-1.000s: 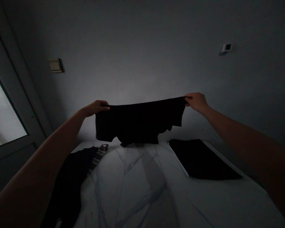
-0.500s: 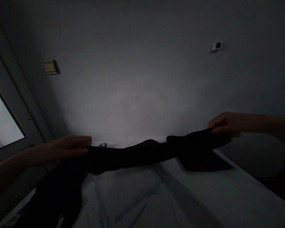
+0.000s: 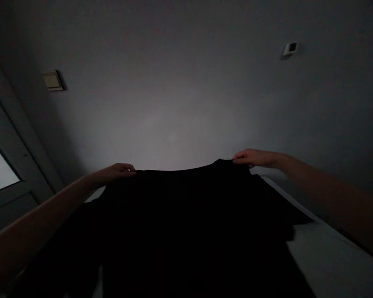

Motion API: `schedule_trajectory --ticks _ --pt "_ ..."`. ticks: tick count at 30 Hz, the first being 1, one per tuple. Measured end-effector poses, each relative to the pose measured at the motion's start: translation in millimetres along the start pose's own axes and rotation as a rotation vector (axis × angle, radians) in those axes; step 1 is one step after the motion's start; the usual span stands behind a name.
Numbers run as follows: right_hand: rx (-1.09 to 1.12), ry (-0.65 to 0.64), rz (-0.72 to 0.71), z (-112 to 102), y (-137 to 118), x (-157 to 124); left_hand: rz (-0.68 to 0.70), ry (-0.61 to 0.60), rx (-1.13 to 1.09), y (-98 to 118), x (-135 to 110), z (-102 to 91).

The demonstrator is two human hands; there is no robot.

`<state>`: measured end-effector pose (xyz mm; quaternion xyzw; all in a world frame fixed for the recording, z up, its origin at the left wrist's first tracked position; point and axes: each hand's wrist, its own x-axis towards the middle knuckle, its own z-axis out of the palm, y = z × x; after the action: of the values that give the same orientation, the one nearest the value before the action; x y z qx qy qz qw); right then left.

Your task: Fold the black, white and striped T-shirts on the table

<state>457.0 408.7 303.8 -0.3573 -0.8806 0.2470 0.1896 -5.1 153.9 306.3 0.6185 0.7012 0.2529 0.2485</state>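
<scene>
A black shirt (image 3: 186, 223) hangs spread out in front of me, and its upper edge is pulled nearly straight. My left hand (image 3: 119, 170) pinches that edge at its left end. On the other side, my right hand (image 3: 245, 157) grips the edge near the right shoulder, fingers closed on the cloth. The shirt's lower part runs out of view at the bottom. Its folds and details are lost in the dark.
Below is a pale, marble-patterned surface (image 3: 338, 252). A flat dark piece (image 3: 282, 203) lies on it at right, and more dark cloth (image 3: 65, 248) is at lower left. Behind stands a grey wall (image 3: 174, 82) with a switch (image 3: 52, 80) and a small white device (image 3: 290, 48). A door (image 3: 15, 157) is at left.
My hands have come closer together, the right one moving left. The shirt, a narrow stretched band before, now hangs open and covers most of the surface.
</scene>
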Motion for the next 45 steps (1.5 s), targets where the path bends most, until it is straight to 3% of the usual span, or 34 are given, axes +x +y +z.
schedule_trajectory --ticks 1,3,7,10,13,19,26,29,31,33,36,40,45 --pt "0.058 -0.138 0.034 25.2 21.0 12.5 0.004 -0.027 -0.005 -22.6 19.9 16.8" --pt "0.096 -0.239 0.091 75.6 62.8 36.0 0.033 -0.017 0.037 -69.3 57.9 49.1" --pt "-0.069 -0.079 0.157 163.2 126.3 75.9 -0.023 0.119 0.336 -144.9 118.2 103.9" --pt "-0.133 0.011 0.172 205.2 153.6 101.2 -0.092 0.145 0.45 -175.5 148.0 131.2" --pt "-0.187 0.077 0.185 224.2 173.1 125.3 -0.158 0.168 0.507 -190.4 170.4 144.3" --pt "-0.273 0.158 0.224 230.5 200.8 161.3 -0.196 0.215 0.635 -197.1 207.5 143.6" --pt "-0.327 0.23 0.228 243.9 190.2 159.7 -0.141 0.269 0.748 -182.4 227.1 151.9" --pt "-0.362 0.256 0.177 244.1 167.7 128.7 -0.08 0.352 0.824 -164.0 213.2 165.5" --pt "-0.418 0.229 0.108 243.9 147.7 97.0 0.003 0.405 0.857 -148.0 190.0 180.6" --pt "-0.518 0.164 0.061 244.7 126.9 64.0 0.103 0.403 0.831 -132.0 155.7 201.1" --pt "-0.675 0.073 0.101 245.3 102.3 28.0 0.239 0.309 0.742 -115.2 93.6 236.0" --pt "-0.652 0.087 0.289 235.0 89.2 12.4 0.283 0.255 0.658 -112.3 22.1 267.9" --pt "-0.488 0.245 0.729 208.8 96.4 2.1 0.195 0.313 0.641 -124.3 -40.0 274.4"
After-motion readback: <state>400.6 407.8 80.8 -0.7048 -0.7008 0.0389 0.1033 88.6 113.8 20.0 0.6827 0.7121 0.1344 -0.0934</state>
